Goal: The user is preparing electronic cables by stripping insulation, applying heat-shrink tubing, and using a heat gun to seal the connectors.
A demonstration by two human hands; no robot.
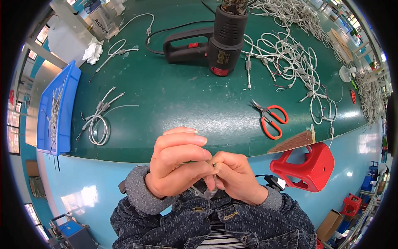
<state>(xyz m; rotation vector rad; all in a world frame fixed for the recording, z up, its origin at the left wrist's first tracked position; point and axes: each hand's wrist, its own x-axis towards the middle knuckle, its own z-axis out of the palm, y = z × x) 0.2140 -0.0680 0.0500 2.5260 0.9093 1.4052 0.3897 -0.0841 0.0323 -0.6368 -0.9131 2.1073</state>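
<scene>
1. Bench (178, 99): a green work surface that fills the upper part of the head view. Its near edge curves just above both hands.
2. Blue tray (68, 89): sits at the left end of the bench and holds a loose bundle of thin wires.
3. Heat gun (215, 41): black with a red switch. It lies on its side at the far centre of the bench, handle pointing left.
4. Cable pile (290, 58): a large tangle of white cables spread over the right far part of the bench.
5. Red stool (306, 166): stands on the floor to the right, below the bench edge.
6. Coiled white cable (99, 124): lies alone on the bench, just right of the blue tray.
7. Red-handled scissors (271, 118): lie closed on the bench, right of centre, near the front edge.
8. Left hand (176, 166): fingers curled tight, thumb and fingertips pinching the small part.
9. Right hand (234, 176): closed into a loose fist, fingertips meeting the left hand on the same part.
10. Small part (205, 189): a thin wire end with a clear sleeve, held between both hands in front of the chest, below the bench edge. Finer detail cannot be told.
</scene>
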